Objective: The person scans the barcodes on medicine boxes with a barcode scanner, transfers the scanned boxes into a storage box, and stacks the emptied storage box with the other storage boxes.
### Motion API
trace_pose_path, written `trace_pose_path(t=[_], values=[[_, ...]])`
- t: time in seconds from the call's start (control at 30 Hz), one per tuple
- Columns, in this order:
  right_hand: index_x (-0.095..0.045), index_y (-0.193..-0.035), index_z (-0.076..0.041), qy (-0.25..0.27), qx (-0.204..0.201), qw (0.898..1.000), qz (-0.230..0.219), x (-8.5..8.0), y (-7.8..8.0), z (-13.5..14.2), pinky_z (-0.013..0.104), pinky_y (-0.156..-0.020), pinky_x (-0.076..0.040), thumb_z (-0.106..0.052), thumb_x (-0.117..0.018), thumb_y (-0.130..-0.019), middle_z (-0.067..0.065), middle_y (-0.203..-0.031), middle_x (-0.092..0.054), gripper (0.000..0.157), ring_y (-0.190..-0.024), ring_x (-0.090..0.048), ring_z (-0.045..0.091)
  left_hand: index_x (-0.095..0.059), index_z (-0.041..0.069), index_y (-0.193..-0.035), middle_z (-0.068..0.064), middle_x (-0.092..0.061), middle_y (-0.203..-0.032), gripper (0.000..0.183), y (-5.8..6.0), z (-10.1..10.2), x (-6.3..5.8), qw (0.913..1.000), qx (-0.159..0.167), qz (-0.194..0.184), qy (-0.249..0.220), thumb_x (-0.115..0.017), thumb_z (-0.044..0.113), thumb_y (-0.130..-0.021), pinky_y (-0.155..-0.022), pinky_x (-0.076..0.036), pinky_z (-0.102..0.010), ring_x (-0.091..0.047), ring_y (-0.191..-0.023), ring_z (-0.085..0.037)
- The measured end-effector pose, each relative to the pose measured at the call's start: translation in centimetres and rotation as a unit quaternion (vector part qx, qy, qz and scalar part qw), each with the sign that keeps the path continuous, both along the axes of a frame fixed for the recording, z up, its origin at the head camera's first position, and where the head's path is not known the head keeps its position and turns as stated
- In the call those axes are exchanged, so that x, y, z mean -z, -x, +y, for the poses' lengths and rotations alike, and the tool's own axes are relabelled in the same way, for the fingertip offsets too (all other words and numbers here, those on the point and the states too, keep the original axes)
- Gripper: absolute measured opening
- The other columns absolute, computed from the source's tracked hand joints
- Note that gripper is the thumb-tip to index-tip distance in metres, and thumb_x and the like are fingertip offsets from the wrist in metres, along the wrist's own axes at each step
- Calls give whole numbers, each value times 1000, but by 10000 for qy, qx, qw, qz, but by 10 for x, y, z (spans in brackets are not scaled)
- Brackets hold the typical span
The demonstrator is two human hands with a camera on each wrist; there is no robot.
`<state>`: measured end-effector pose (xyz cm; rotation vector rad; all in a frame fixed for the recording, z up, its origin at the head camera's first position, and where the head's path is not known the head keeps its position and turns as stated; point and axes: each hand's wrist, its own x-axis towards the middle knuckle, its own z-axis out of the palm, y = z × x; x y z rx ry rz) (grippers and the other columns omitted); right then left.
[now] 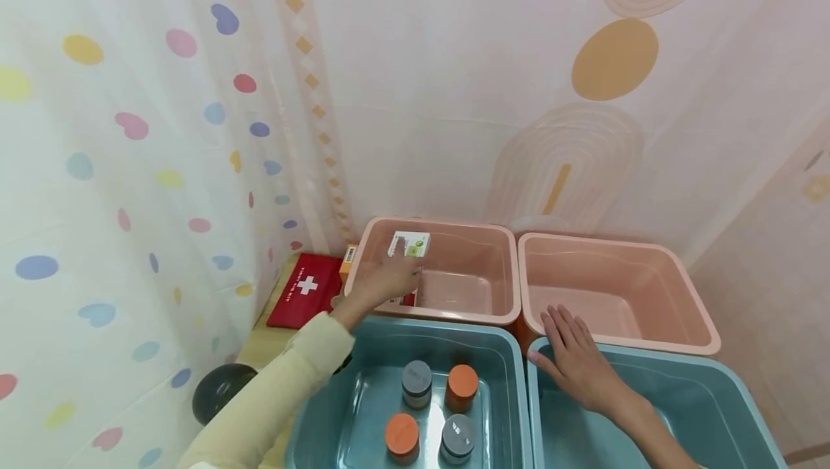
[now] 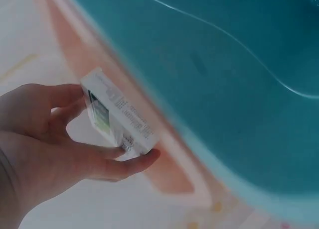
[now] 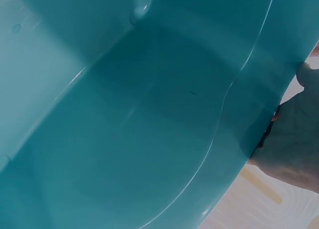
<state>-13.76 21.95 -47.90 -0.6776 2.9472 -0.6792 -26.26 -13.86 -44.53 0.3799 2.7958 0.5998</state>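
Note:
My left hand (image 1: pixel 393 279) reaches over the left pink bin (image 1: pixel 506 276). It pinches a small white carton with green print (image 1: pixel 418 243) between thumb and fingers. In the left wrist view the fingers (image 2: pixel 142 162) grip the ends of this white carton (image 2: pixel 132 120), which is held near the pink rim. A dark red item (image 1: pixel 410 299), partly hidden by the hand, shows inside the same bin. My right hand (image 1: pixel 579 364), fingers extended, rests at the edge of the right blue bin (image 1: pixel 726 372), where it borders the right pink bin (image 1: pixel 616 310). Nothing is in its grasp.
Jars with grey lids (image 1: pixel 417 380) and orange lids (image 1: pixel 462 382) stand in the left blue bin (image 1: pixel 372 343). Left of the bins lie a red first aid pouch (image 1: pixel 305 292) and an orange box (image 1: pixel 348 260). A black round object (image 1: pixel 220 390) sits by the left sleeve. Curtains hang behind.

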Motion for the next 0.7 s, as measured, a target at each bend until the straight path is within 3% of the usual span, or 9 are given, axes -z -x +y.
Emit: trace_pose_path(t=[0.07, 0.13, 0.33, 0.43, 0.63, 0.7], values=[[-37, -162, 14, -26, 20, 10000, -15, -1, -2, 1, 72, -132, -15, -39, -67, -109, 38, -171, -32, 81, -160, -23, 59, -58, 4, -158, -29, -40, -172, 49, 1, 12, -6, 9995, -33, -259, 178, -49, 11, -110, -129, -10, -80, -8, -168, -51], [-36, -163, 14, -97, 53, 9999, -59, -4, -3, 1, 72, -132, -15, -38, -67, -109, 37, -172, -31, 81, -161, -22, 58, -59, 2, -156, -28, -48, -167, 47, 3, 18, -4, 9986, -37, -387, 350, -48, 11, -111, -128, -14, -80, -15, -166, -53], [-36, -164, 12, -354, 71, 9991, -204, -11, -4, -3, 74, -130, -19, -39, -67, -109, 35, -173, -31, 81, -163, -22, 56, -54, 7, -162, -25, -41, -172, 53, 9, 16, 16, 9934, -522, -984, 267, -59, 10, -109, -129, -11, -76, -7, -168, -51], [-37, -164, 12, -307, 52, 9994, -174, -9, -4, -4, 74, -129, -19, -38, -68, -108, 35, -173, -32, 81, -163, -22, 56, -54, 6, -162, -24, -39, -174, 53, 9, 11, 24, 9912, -617, -1133, 308, -61, 12, -110, -131, -8, -76, -5, -168, -52], [-38, -162, 14, -141, -7, 9999, -85, -7, -7, -2, 76, -129, -18, -37, -70, -107, 37, -172, -32, 83, -162, -22, 58, -52, 9, -164, -19, -40, -175, 48, 11, 5, 34, 9858, -37, -1239, 1129, -49, 20, -117, -125, -25, -74, -12, -166, -56], [-37, -163, 14, -190, -8, 9998, -110, -8, -7, -2, 75, -129, -18, -38, -69, -108, 36, -172, -32, 81, -162, -22, 57, -51, 11, -165, -17, -38, -176, 48, 13, 5, 36, 9826, 82, -1313, 1313, -46, 21, -118, -125, -26, -74, -12, -166, -56]])
